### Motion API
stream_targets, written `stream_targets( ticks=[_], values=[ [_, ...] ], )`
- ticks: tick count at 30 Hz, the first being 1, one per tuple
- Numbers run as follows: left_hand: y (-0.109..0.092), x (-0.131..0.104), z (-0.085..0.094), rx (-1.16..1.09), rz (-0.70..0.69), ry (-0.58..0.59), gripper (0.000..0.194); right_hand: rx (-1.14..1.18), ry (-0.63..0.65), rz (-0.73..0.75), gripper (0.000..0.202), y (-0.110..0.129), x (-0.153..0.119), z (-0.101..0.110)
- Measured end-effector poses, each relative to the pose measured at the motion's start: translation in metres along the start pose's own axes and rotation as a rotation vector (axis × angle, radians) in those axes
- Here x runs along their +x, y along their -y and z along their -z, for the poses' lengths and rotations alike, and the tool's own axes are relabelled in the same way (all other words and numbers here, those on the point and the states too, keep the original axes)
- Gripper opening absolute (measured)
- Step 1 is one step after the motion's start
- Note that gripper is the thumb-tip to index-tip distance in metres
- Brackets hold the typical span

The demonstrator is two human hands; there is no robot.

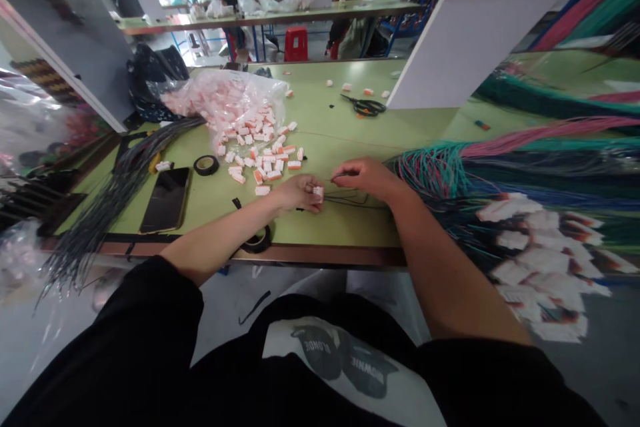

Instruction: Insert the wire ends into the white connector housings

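My left hand (pixel 299 193) is closed around a small white-and-orange connector housing (pixel 318 194), over the near part of the green table. Dark wires (pixel 350 199) run from that housing toward the right. Just right of it, my right hand (pixel 357 175) pinches the end of a thin dark wire (pixel 341 175). Loose connector housings (pixel 270 163) lie scattered beyond my left hand, spilling from a clear plastic bag (pixel 250 87). By my right forearm lie the ends of a teal wire bundle (pixel 433 170).
A phone (pixel 166 200), a roll of black tape (pixel 206 165) and grey wires (pixel 125 167) lie at left. Another tape roll (pixel 257 240) sits at the front edge. Scissors (pixel 366 106) lie near a white upright panel (pixel 440 33). Wired white connectors (pixel 543 260) hang at right.
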State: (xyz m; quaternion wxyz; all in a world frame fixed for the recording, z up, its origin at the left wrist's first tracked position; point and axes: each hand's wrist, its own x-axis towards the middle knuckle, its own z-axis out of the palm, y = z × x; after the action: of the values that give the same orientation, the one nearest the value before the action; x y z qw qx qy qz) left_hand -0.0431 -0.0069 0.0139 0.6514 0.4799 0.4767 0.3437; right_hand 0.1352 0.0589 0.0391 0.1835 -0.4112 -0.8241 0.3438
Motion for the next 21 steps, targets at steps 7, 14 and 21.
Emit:
stream_targets(
  ticks=[7,14,21],
  values=[
    [0.005,0.003,0.006,-0.045,-0.019,0.046,0.019,-0.004,0.026,-0.051,0.027,-0.008,-0.010,-0.009],
    [0.005,0.002,0.006,-0.015,-0.023,0.053,0.020,-0.069,0.061,-0.061,0.020,-0.004,-0.012,-0.013],
    [0.003,0.001,0.004,0.005,-0.008,0.045,0.017,-0.153,0.012,0.006,0.016,0.002,-0.013,-0.017]
  ],
)
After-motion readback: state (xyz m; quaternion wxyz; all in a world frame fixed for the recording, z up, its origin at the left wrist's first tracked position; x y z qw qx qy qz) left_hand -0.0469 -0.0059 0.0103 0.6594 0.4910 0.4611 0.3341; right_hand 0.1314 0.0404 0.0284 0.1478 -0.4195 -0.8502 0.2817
